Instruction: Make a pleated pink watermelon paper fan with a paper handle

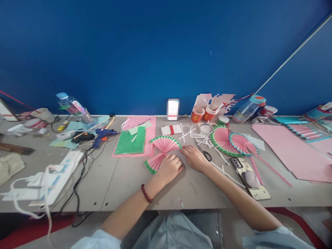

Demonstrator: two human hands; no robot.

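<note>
Now | left hand (pixel 169 168) curled on pleated fan (pixel 164 143) | right hand (pixel 194 158) flat | scissors (pixel 207 155) beside

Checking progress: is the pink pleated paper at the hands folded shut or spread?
Spread: the pleated paper fans out both ways from its pinched middle.

Bare grey tabletop (pixel 121 180) gives us room near-left; a pink pleated paper fan (pixel 164 144) blocks far, black-handled scissors (pixel 207 155) and a patterned phone (pixel 243 169) block right.
</note>
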